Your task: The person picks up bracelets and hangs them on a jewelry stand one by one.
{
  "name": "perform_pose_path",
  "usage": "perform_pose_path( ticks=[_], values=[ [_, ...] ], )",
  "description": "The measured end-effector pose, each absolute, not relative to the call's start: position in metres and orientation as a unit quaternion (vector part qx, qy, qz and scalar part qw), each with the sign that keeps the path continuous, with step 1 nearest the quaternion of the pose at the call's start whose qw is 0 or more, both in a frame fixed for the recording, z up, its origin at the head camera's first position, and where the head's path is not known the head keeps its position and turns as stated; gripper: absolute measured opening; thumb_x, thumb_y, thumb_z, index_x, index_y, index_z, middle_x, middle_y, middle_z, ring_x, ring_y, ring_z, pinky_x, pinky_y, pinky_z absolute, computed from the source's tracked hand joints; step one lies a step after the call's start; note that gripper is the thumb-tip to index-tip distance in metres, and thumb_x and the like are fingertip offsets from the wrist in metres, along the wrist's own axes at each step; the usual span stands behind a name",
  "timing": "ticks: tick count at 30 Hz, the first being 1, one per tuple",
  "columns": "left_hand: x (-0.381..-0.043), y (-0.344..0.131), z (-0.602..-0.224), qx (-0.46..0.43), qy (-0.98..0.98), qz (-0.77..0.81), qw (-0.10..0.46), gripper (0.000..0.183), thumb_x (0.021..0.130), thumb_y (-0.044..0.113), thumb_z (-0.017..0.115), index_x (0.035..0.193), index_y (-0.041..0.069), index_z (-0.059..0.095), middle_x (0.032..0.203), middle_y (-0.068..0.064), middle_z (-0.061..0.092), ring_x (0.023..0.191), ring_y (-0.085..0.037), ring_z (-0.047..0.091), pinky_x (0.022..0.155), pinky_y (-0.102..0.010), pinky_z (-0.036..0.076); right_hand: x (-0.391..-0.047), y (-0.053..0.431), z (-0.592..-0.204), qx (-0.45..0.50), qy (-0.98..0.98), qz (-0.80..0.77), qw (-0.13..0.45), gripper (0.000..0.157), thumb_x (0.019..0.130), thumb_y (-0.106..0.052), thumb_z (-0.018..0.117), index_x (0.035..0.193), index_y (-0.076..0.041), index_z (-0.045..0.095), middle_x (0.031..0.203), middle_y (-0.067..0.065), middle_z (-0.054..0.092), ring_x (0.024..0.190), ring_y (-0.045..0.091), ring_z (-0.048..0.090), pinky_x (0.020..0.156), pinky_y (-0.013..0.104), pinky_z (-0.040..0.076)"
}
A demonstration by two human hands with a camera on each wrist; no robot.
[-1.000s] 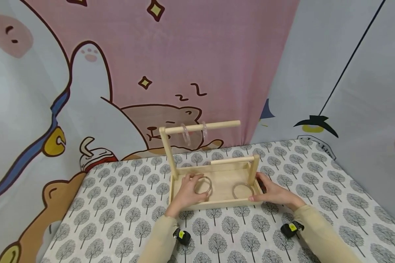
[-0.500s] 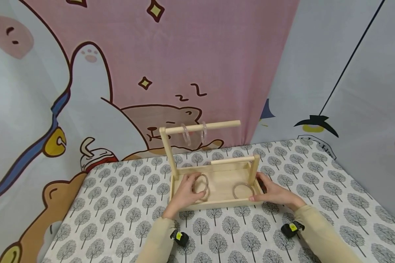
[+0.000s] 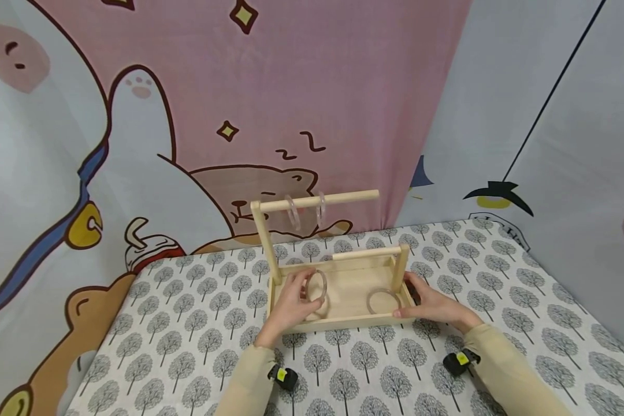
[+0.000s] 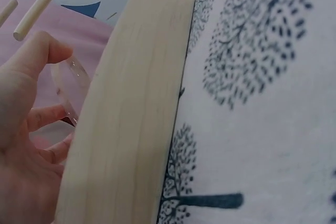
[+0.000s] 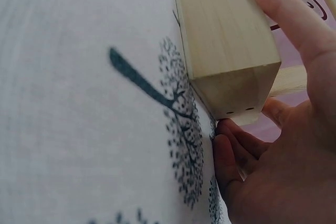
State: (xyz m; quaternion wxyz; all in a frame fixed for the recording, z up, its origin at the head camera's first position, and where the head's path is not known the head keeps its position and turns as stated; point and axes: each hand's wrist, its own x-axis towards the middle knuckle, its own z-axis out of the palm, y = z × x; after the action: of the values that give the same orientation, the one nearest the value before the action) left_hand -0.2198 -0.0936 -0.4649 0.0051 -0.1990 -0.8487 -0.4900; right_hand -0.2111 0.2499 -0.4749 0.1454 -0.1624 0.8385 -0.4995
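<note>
A pale wooden tray stand with two posts and two horizontal rods sits on the cloth. My left hand reaches into its left part and pinches a clear pinkish bangle between thumb and fingers, the ring tilted upright. The left wrist view shows the thumb on the bangle behind the tray's front wall. My right hand grips the tray's right end, thumb at the front edge and fingers behind the end wall. Another bangle lies flat inside the tray at the right.
Two clear bangles hang on the tall upper rod. The shorter rod runs left from the right post. A tree-patterned cloth covers the table, and a cartoon curtain hangs behind it.
The bangle in my left hand has been turned more upright and shifted slightly left and up, along with the hand. My right hand stays in place on the tray's end.
</note>
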Motion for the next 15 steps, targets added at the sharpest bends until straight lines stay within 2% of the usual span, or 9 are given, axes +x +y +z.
perform_pose_path(
  ticks=[8, 15],
  values=[
    [-0.218, -0.092, -0.457, -0.209, -0.837, -0.505, 0.032, 0.069, 0.08, 0.009, 0.075, 0.14, -0.001, 0.043, 0.126, -0.023, 0.045, 0.098, -0.04, 0.056, 0.08, -0.043, 0.055, -0.212, 0.25, -0.476, -0.166, 0.834, -0.506, 0.147, 0.101, 0.078, -0.024, 0.081, 0.15, -0.001, 0.015, 0.144, 0.028, 0.03, 0.128, 0.047, 0.033, 0.1, 0.069, 0.027],
    [-0.217, -0.09, -0.452, -0.22, -0.813, -0.537, 0.053, 0.07, 0.079, 0.007, 0.076, 0.141, 0.0, 0.043, 0.129, -0.023, 0.044, 0.101, -0.039, 0.053, 0.086, -0.042, 0.053, -0.212, 0.249, -0.475, -0.164, 0.832, -0.509, 0.15, 0.099, 0.078, -0.024, 0.081, 0.15, -0.002, 0.016, 0.143, 0.027, 0.032, 0.126, 0.045, 0.036, 0.101, 0.068, 0.028]
  ],
)
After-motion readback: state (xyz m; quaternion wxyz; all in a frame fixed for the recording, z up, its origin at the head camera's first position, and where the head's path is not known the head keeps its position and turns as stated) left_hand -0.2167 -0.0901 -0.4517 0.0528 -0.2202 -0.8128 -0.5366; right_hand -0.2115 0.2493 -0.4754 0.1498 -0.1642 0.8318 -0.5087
